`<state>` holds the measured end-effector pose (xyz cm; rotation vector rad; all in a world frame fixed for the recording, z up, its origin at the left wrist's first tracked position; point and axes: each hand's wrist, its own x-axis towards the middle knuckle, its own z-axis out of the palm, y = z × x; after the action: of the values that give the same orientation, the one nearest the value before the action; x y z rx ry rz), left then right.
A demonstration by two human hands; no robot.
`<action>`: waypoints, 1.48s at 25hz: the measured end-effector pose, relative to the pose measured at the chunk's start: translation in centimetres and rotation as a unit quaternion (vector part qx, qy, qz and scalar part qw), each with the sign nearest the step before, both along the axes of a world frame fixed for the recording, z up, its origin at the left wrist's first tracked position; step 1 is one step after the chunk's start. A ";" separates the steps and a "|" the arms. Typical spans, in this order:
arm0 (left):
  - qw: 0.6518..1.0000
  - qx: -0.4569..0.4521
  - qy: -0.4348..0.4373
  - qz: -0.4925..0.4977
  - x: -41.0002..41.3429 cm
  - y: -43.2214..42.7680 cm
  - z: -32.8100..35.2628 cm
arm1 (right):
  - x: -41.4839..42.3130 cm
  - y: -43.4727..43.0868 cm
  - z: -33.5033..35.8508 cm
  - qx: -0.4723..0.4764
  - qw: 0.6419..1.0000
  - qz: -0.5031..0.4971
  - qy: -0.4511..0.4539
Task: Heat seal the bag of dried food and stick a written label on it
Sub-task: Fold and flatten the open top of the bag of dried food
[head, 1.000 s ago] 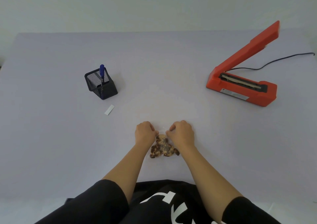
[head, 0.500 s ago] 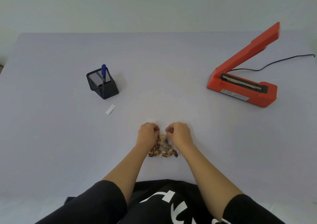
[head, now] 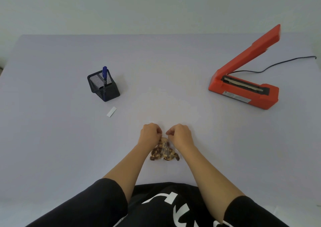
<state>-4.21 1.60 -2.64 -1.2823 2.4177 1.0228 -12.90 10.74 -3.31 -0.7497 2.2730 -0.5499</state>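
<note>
The bag of dried food (head: 164, 152) lies flat on the table (head: 52, 139), right in front of the person. Its long axis runs away from them: the food is bunched at the near end and the clear mouth points toward the far edge. The left hand (head: 150, 133) and right hand (head: 179, 134) sit side by side with fingers curled, each pinching the bag's upper film. The blank label (head: 111, 111) lies off to the left by the pen (head: 104, 73) in its mesh holder (head: 104, 87). The heat sealer (head: 243, 91) stands at the right with its arm raised.
</note>
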 end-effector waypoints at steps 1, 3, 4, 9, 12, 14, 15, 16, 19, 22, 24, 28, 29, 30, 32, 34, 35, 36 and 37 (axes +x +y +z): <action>1.000 -0.005 -0.003 0.009 0.1 -0.1 0.0 | -0.1 0.0 0.0 0.004 1.000 -0.002 0.008; 1.000 -0.011 -0.011 0.024 0.4 -0.2 0.1 | -0.2 0.1 -0.2 0.012 1.000 -0.002 0.018; 0.999 -0.013 -0.015 0.028 0.6 -0.4 0.1 | -0.3 0.1 -0.2 0.016 1.000 -0.002 0.020; 0.999 -0.025 -0.015 0.032 1.2 -0.9 0.3 | -0.4 0.1 0.1 0.022 0.999 0.003 0.026; 0.999 -0.024 -0.028 0.015 1.2 -0.8 0.4 | -0.4 0.2 0.4 0.017 1.000 -0.006 0.014; 0.999 -0.021 -0.031 0.011 1.0 -0.8 0.4 | -0.4 0.0 0.5 0.017 1.000 -0.014 0.017; 0.999 -0.022 -0.033 0.010 0.9 -0.9 0.5 | -0.4 -0.2 0.4 0.017 1.000 -0.012 0.021; 0.999 -0.025 -0.037 0.002 0.8 -0.8 0.5 | -0.2 -0.4 0.3 0.015 1.000 -0.005 0.026; 0.998 -0.036 -0.040 -0.022 0.4 -0.4 0.2 | 0.4 -0.9 0.1 0.010 0.999 0.032 0.042; 0.999 -0.021 -0.003 -0.025 0.5 -0.3 -0.5 | 0.7 -1.0 -0.2 0.010 0.998 0.040 0.050; 0.999 -0.021 0.028 -0.023 0.7 -0.1 -0.9 | 0.7 -0.7 -0.4 0.003 0.998 0.032 0.046; 0.997 -0.043 0.062 -0.032 1.1 -0.1 -1.3 | 0.9 -0.3 -0.4 -0.021 0.998 0.027 0.043; 0.996 -0.048 0.061 -0.038 1.2 -0.2 -1.2 | 0.8 -0.3 -0.5 -0.023 0.998 0.031 0.046; 0.996 -0.054 0.058 -0.045 1.3 -0.3 -1.2 | 0.8 -0.4 -0.5 -0.021 0.998 0.040 0.052; 0.995 -0.067 0.046 -0.061 1.3 -0.5 -1.2 | 0.5 -0.5 -0.6 -0.010 0.996 0.061 0.064; 0.993 -0.081 0.038 -0.078 1.2 -0.5 -1.1 | -0.1 -0.7 -0.4 -0.005 0.994 0.079 0.076; 0.992 -0.085 0.035 -0.084 1.1 -0.6 -1.1 | -0.4 -0.8 -0.3 -0.002 0.993 0.088 0.083; 0.992 -0.088 0.033 -0.089 1.1 -0.6 -1.1 | -0.6 -0.8 -0.2 0.000 0.991 0.098 0.090; 0.991 -0.091 0.032 -0.091 1.1 -0.6 -1.1 | -0.8 -0.7 0.0 0.001 0.990 0.104 0.094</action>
<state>-3.14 0.99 -3.70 -1.0686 2.6712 0.8206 -13.74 10.00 -3.35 -1.0626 2.3276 -0.3920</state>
